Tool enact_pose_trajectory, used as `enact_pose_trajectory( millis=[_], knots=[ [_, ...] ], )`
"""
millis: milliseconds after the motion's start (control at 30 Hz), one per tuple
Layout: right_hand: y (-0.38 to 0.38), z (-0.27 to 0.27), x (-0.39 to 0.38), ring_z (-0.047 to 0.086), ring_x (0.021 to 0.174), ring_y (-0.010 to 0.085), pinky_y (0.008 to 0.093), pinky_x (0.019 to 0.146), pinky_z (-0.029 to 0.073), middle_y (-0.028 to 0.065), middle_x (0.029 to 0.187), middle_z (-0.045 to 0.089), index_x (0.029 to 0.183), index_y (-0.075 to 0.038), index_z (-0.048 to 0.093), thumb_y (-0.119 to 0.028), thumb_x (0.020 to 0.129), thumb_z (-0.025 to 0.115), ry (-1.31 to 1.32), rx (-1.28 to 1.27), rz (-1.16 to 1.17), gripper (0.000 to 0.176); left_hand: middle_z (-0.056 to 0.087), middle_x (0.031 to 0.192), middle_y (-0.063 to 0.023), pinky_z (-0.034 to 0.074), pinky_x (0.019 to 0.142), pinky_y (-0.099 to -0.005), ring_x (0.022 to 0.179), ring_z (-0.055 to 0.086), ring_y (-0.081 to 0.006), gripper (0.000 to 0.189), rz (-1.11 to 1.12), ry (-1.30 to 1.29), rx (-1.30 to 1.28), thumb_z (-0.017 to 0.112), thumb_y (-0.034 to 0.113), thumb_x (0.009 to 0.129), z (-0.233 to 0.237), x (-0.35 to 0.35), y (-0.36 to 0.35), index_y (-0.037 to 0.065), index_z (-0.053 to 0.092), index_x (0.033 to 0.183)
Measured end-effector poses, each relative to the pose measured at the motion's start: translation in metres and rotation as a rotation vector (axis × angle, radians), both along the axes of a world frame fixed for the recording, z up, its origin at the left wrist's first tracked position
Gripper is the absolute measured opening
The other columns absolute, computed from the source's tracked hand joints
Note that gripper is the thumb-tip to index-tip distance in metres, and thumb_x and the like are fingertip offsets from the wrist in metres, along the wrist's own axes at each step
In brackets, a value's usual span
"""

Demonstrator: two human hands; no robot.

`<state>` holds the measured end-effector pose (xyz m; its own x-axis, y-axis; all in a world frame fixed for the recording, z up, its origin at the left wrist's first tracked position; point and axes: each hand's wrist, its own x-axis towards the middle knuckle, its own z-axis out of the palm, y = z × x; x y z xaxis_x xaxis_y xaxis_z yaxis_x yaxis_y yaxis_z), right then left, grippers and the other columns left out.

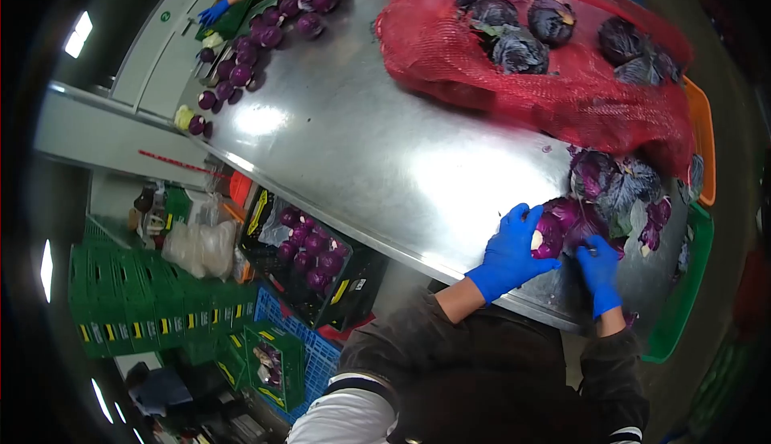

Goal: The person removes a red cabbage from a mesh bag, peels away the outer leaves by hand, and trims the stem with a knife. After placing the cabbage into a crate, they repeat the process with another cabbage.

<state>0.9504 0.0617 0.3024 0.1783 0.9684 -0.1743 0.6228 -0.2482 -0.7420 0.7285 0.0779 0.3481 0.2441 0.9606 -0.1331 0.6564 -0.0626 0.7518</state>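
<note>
Curling its fingers, left hand (507,253) clasps red cabbage (567,219); right hand (601,271) touches.

The steel surface (361,147) is shiny and mostly bare in the middle. A red net sack (562,99) of dark cabbages lies along its far right side. A row of trimmed purple cabbages (265,34) lines the far left edge. Loose leaves (622,187) are heaped near the right end, touching a single cabbage (562,223) at the near edge.

Both gloved hands were stretched forward, close together. The left hand (512,250) had its fingers curled in a grip; the right hand (599,271) sat just beside it.
</note>
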Motion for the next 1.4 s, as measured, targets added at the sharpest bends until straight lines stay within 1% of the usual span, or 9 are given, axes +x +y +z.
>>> enact_pose_trajectory(
  millis=[67,267,333,400,533,667,800,1167,1400],
  knots=[
    [0.004,-0.006,0.03,0.064,0.073,0.0193,0.0347,0.066,0.05,0.01,0.08,0.067,0.099,-0.003,0.064,-0.018,0.078,0.069,-0.141,-0.16,-0.043,0.027,0.034,0.136,-0.0189,0.045,0.095,-0.045,0.123,0.042,-0.0378,0.098,0.019,-0.018,0.021,0.083,0.043,0.061,0.0,-0.011,0.0,0.012,0.034,0.14],
    [0.017,0.025,-0.052,0.064,0.085,0.0177,0.0331,0.077,0.049,0.0114,0.096,0.068,0.115,-0.003,0.062,-0.017,0.078,0.074,0.278,0.22,0.092,0.042,0.032,0.134,-0.0168,0.045,0.096,-0.0447,0.12,0.043,-0.0381,0.096,-0.071,0.002,-0.061,0.085,0.036,0.058,0.013,-0.005,-0.007,0.019,0.036,0.139],
    [0.032,0.017,-0.039,0.067,0.085,0.024,0.0375,0.076,0.049,0.0143,0.095,0.069,0.112,-0.002,0.062,-0.02,0.079,0.072,0.247,0.042,0.071,0.038,0.031,0.137,-0.0168,0.044,0.098,-0.0454,0.123,0.041,-0.0387,0.096,-0.007,-0.085,-0.113,0.086,0.035,0.057,0.01,-0.009,-0.011,0.021,0.037,0.139],
    [0.044,0.017,-0.025,0.066,0.081,0.0299,0.0387,0.073,0.05,0.0182,0.092,0.068,0.108,0.0,0.062,-0.021,0.081,0.068,-0.211,-0.117,0.025,0.034,0.031,0.138,-0.017,0.042,0.1,-0.0456,0.127,0.039,-0.0394,0.096,-0.005,-0.116,-0.114,0.086,0.033,0.057,0.002,-0.02,-0.023,0.019,0.037,0.139],
    [0.037,-0.024,0.034,0.064,0.087,0.0364,0.041,0.079,0.05,0.0183,0.095,0.066,0.115,-0.004,0.059,-0.02,0.082,0.066,-0.17,0.108,-0.043,0.038,0.035,0.137,-0.0186,0.035,0.106,-0.0444,0.131,0.035,-0.037,0.097,0.123,-0.413,0.028,0.089,0.032,0.057,-0.028,-0.038,-0.039,0.011,0.038,0.136],
    [0.024,0.072,-0.032,0.064,0.095,0.0358,0.0408,0.084,0.05,0.0165,0.11,0.063,0.124,-0.006,0.055,-0.03,0.08,0.07,-0.146,0.35,0.088,0.052,0.04,0.131,-0.0121,0.039,0.103,-0.0376,0.121,0.045,-0.0259,0.098,0.107,-0.359,0.066,0.092,0.022,0.054,-0.031,-0.034,-0.035,0.008,0.035,0.133],
    [0.015,0.038,-0.058,0.065,0.093,0.0312,0.0394,0.083,0.05,0.0182,0.099,0.067,0.113,-0.004,0.062,-0.048,0.077,0.071,0.189,-0.208,0.256,0.058,0.039,0.131,-0.0135,0.038,0.104,-0.0384,0.123,0.044,-0.0278,0.098,0.089,-0.435,0.009,0.091,0.025,0.055,-0.027,-0.033,-0.034,0.008,0.035,0.133],
    [0.004,0.039,-0.058,0.066,0.086,0.03,0.0387,0.077,0.051,0.0171,0.093,0.067,0.104,-0.002,0.061,-0.044,0.073,0.072,0.234,-0.237,0.216,0.053,0.038,0.131,-0.013,0.038,0.105,-0.0388,0.124,0.042,-0.0281,0.096,0.097,-0.486,-0.024,0.091,0.03,0.055,-0.025,-0.033,-0.034,0.006,0.039,0.132],
    [-0.012,0.029,-0.054,0.064,0.074,0.0246,0.0368,0.069,0.051,0.0154,0.087,0.064,0.101,-0.002,0.057,-0.036,0.072,0.072,0.299,-0.279,0.092,0.047,0.035,0.132,-0.0167,0.04,0.103,-0.041,0.125,0.04,-0.0308,0.098,-0.022,-0.178,0.13,0.091,0.031,0.054,-0.012,-0.019,-0.038,0.011,0.038,0.134]
  ],
)
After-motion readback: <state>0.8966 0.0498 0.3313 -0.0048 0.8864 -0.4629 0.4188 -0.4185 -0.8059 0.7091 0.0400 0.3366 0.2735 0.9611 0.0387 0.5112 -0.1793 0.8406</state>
